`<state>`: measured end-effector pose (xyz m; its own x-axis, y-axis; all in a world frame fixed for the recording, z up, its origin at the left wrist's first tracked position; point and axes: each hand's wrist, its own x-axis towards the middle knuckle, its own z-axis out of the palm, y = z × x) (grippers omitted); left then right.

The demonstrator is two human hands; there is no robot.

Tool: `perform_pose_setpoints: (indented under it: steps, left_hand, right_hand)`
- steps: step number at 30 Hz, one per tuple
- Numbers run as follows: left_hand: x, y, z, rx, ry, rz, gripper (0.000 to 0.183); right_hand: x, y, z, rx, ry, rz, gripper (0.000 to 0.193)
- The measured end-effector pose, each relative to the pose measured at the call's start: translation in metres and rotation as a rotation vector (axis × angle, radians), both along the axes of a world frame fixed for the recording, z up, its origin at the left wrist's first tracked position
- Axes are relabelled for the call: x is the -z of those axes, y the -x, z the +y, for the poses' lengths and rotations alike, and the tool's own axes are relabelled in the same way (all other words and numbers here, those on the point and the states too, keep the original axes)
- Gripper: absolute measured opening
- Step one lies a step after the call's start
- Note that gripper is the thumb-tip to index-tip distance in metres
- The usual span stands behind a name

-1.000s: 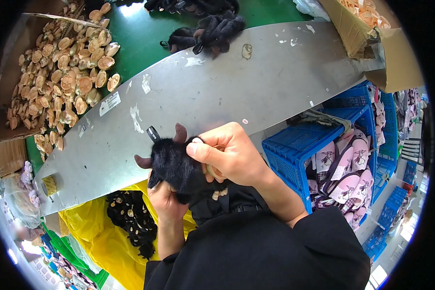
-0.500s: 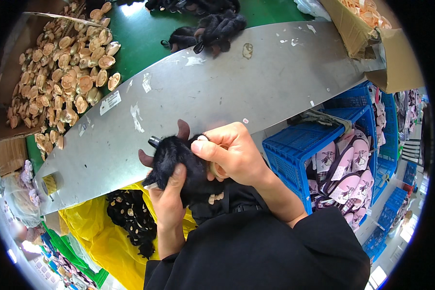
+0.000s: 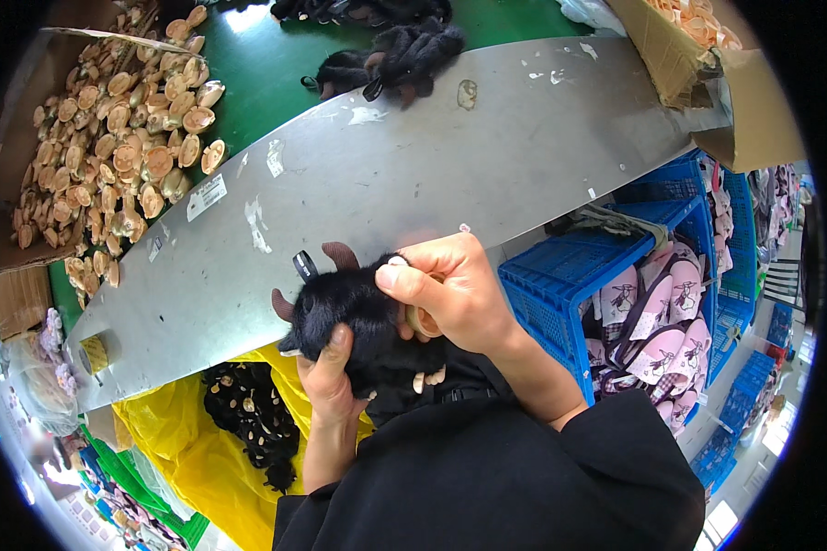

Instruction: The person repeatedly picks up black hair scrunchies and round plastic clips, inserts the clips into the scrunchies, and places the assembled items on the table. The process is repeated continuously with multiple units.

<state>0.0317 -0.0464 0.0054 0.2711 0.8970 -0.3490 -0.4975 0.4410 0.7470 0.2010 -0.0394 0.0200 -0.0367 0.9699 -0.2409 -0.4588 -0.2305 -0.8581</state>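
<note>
A black plush animal (image 3: 340, 298) with brown horns, a black loop tag and small pale feet is held up in front of my body, over the near edge of the metal table. My left hand (image 3: 329, 378) grips it from below, thumb pressed into the fur near the head. On its right side my right hand (image 3: 464, 292) pinches the fur edge between thumb and forefinger. Under those fingers shows a tan, rounded plastic piece (image 3: 424, 321), partly hidden; I cannot tell whether it sits inside the plush or only in the hand.
A cardboard box (image 3: 9, 197) at the left spills gold and tan plastic shells (image 3: 124, 156). Black plush pieces (image 3: 413, 55) lie at the metal table's (image 3: 377, 174) far edge. Blue crates (image 3: 547, 275) with pink slippers (image 3: 657, 354) stand right. Below left, a yellow bag (image 3: 170, 427) holds black pieces.
The plush has shifted slightly right and turned in my hands, so its horns tip left and its loop tag stands clearer. Both hands keep their hold.
</note>
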Motion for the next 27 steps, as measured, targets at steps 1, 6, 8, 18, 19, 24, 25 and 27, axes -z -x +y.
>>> perform_pose_setpoints:
  steps: [1,6,8,18,19,24,25,27]
  left_hand:
    - [-0.002,0.000,0.000,0.017,-0.005,0.004,0.057]
    - [0.000,0.002,-0.001,0.044,-0.058,-0.021,0.065]
    - [0.001,0.002,-0.001,0.053,-0.059,-0.046,0.067]
    - [-0.005,0.002,0.003,0.128,-0.021,-0.078,0.072]
    - [-0.012,-0.004,0.003,0.079,-0.004,-0.111,0.070]
    - [-0.019,-0.004,0.007,0.032,0.049,-0.067,0.062]
    - [-0.017,0.000,0.006,0.025,0.070,-0.047,0.061]
    - [-0.013,0.010,0.005,0.011,0.111,-0.008,0.059]
  right_hand:
    - [0.000,0.000,0.000,-0.002,-0.004,0.011,0.036]
    - [-0.004,-0.003,-0.001,-0.050,-0.008,-0.022,0.037]
    - [-0.004,-0.003,-0.001,-0.043,-0.001,0.002,0.037]
    - [-0.006,-0.003,0.000,-0.025,-0.041,-0.046,0.038]
    - [-0.003,-0.003,0.001,-0.016,-0.038,-0.036,0.038]
    - [0.006,-0.002,0.004,0.049,-0.045,-0.022,0.040]
    - [0.006,-0.001,0.004,0.043,-0.033,-0.007,0.040]
    - [0.003,-0.002,0.005,0.031,-0.010,0.025,0.041]
